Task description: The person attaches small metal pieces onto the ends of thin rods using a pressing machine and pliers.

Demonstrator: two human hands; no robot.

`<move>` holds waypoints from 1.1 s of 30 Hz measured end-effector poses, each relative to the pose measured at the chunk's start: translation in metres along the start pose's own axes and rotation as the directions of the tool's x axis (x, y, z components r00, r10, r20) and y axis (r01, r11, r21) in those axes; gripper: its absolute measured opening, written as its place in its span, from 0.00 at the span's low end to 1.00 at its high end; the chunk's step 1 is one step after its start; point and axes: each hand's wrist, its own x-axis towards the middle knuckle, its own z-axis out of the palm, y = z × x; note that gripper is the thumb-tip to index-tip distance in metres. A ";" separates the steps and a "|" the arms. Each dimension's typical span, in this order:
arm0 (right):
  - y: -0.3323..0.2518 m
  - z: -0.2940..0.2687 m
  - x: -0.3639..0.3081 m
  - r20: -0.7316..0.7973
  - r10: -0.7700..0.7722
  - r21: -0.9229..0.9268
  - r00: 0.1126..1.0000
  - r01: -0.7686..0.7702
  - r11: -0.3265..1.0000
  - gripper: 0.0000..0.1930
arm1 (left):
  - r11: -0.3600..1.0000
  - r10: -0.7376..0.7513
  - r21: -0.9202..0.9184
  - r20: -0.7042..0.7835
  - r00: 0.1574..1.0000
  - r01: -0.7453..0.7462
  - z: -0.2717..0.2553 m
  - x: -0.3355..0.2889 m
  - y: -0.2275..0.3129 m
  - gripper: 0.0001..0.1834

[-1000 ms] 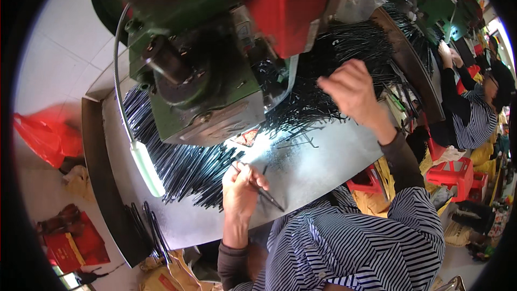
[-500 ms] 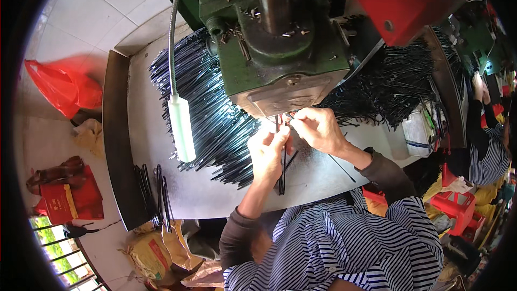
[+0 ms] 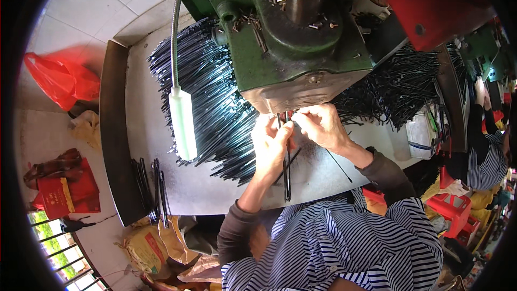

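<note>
My left hand (image 3: 269, 143) is closed around thin black metal rods (image 3: 287, 178), which run down past the fingers toward the table's front edge. Their upper ends reach up under the head of a green machine (image 3: 301, 59). On the right, my right hand (image 3: 322, 126) is pinched close to the rods' upper ends, right below the machine head. Whatever its fingertips hold is too small and hidden to name. A large pile of similar black rods (image 3: 210, 102) lies left of my hands, and another pile (image 3: 382, 86) lies to the right.
A lit lamp (image 3: 183, 124) on a bendable neck hangs left of the machine. Small metal rivets (image 3: 253, 27) lie on the machine's top. The metal table (image 3: 226, 188) has a raised dark left edge (image 3: 116, 145). One loose rod (image 3: 339, 167) lies at right. A co-worker's arm (image 3: 479, 113) shows far right.
The view has shifted slightly, so the machine appears a little farther right and lower. Both hands stay under the machine head, and the right fingers have closed in nearer the left hand.
</note>
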 end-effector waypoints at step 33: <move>0.000 -0.020 0.019 0.306 0.177 0.269 0.935 -0.263 0.926 0.17 | 0.995 -0.054 0.082 0.070 0.996 0.049 -0.005 0.022 0.022 0.09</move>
